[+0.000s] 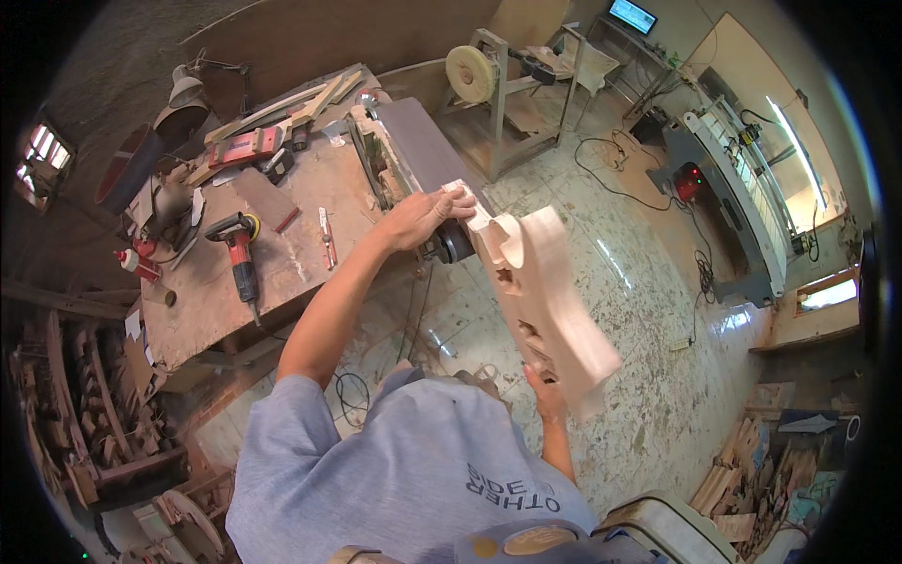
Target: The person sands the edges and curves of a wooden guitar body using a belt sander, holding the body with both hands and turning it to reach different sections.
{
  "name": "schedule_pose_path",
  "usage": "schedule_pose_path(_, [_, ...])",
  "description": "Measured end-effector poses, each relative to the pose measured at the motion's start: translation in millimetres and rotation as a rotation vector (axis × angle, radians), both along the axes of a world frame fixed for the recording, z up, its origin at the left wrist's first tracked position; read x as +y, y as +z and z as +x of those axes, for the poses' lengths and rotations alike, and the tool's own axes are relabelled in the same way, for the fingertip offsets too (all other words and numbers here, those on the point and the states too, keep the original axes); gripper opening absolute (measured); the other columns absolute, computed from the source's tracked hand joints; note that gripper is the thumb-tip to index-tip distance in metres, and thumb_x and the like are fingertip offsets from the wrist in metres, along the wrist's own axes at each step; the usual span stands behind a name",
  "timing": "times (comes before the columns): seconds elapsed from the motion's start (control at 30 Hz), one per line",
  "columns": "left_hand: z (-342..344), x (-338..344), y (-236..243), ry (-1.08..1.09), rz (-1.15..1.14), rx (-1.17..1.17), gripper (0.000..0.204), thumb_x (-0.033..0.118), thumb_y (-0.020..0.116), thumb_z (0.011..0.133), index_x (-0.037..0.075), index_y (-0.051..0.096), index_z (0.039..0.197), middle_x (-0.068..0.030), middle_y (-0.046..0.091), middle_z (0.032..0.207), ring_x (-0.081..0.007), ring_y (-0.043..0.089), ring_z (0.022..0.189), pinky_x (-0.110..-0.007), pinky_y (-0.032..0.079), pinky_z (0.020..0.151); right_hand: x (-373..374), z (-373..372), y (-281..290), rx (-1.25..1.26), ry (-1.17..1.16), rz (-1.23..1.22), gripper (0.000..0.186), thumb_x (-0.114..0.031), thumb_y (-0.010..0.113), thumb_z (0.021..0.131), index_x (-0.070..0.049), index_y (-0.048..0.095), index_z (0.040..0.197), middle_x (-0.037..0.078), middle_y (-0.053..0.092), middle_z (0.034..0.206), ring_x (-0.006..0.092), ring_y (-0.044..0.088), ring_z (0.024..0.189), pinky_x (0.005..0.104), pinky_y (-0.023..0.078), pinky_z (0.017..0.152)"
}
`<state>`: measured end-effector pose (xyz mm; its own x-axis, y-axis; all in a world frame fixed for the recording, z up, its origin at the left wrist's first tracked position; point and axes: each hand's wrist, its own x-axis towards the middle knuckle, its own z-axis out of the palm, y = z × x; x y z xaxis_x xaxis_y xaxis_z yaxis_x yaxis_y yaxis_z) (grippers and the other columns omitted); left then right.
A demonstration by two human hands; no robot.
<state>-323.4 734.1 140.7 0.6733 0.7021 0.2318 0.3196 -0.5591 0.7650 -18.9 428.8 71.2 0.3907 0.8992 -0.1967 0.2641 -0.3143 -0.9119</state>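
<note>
A pale, carved wooden piece [540, 282] slants across the middle, with several cut-outs along its face and a curved, flared near end. My left hand [427, 218] is closed over its far end, fingers wrapped over the top edge. That end meets the near end of a belt sander [423, 146] with a long grey-brown belt; whether wood and belt touch is hard to see. Lower down, my right hand [548, 393] grips the near end, thumb on the cut-out face and the other fingers mostly hidden behind the wood.
Left of the sander, a workbench [305, 249] carries a red-and-black power tool [242, 254], a thin hand tool [326, 240], a brown board [268, 193] and a lamp [186, 89]. A round wheel [470, 75] stands beyond. A grey machine [733, 207] stands right; cables cross the dusty floor [648, 310].
</note>
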Motion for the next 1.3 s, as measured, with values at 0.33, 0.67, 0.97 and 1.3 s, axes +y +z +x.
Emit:
schedule_pose_path(0.33, [-16,36,11,0.021,0.209,0.103,0.077,0.051,0.007,0.110,0.010,0.068,0.133,-0.0094,0.055,0.150,-0.0329,0.034,0.150,-0.047,0.020,0.128,52,-37,-51,-0.026,0.002,0.232,0.049,-0.031,0.088,0.080,0.001,0.071,0.114,0.010,0.072,0.107,0.0201,0.066,0.094,0.0345,0.052,0.084])
schedule_pose_path(0.67, [0,-8,-12,0.016,0.196,-0.029,0.062,0.048,0.024,0.111,0.008,0.060,0.141,-0.0141,0.053,0.151,-0.0359,0.036,0.149,-0.048,0.021,0.128,2,-5,-26,-0.359,0.007,0.164,0.051,-0.033,0.088,0.080,0.001,0.072,0.115,0.012,0.072,0.114,0.0238,0.067,0.103,0.0357,0.052,0.090])
schedule_pose_path(0.97, [26,-60,-14,0.138,0.199,-0.059,0.060,0.045,0.029,0.111,0.003,0.056,0.143,-0.0154,0.054,0.150,-0.0349,0.042,0.146,-0.048,0.029,0.123,-39,13,77,-0.464,0.060,0.057,0.054,-0.024,0.093,0.072,0.000,0.070,0.116,0.013,0.072,0.114,0.0260,0.069,0.104,0.0386,0.055,0.090])
schedule_pose_path(1.3, [57,-96,-14,0.473,0.216,-0.233,0.048,0.037,0.041,0.109,0.003,0.058,0.138,-0.0193,0.060,0.141,-0.0326,0.063,0.116,-0.041,0.043,0.090,-16,36,196,-0.825,0.348,0.101,0.055,-0.025,0.093,0.066,-0.001,0.071,0.109,0.011,0.073,0.106,0.0246,0.071,0.094,0.0364,0.056,0.084])
